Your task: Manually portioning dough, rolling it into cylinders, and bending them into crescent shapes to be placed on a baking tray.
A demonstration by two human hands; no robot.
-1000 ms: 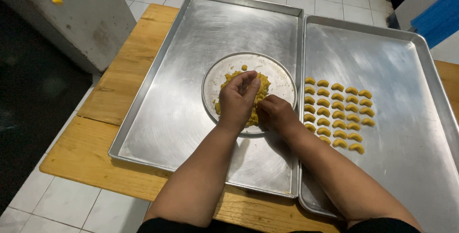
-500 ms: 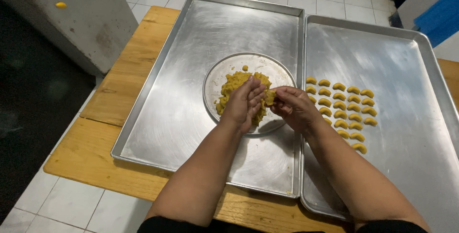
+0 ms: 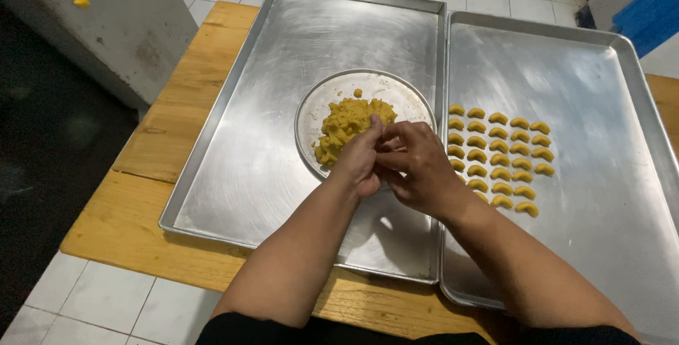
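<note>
A heap of yellow dough [image 3: 348, 124] lies on a round metal plate [image 3: 327, 100] inside the left baking tray [image 3: 276, 83]. My left hand [image 3: 361, 159] and my right hand [image 3: 417, 164] are pressed together over the plate's near edge, fingers curled around a small piece of the dough that is mostly hidden between them. Several small crescent-shaped dough pieces [image 3: 501, 155] sit in rows on the right baking tray [image 3: 594, 111], just right of my right hand.
Both trays rest side by side on a wooden tabletop [image 3: 134, 203] above a white tiled floor [image 3: 85, 302]. A grey block [image 3: 99, 19] with yellow dough bits stands at the far left. Blue objects [image 3: 651, 5] lie at the top right.
My hands have drawn back from the dough heap toward me and closed together around a small piece. The heap now shows more fully on the plate.
</note>
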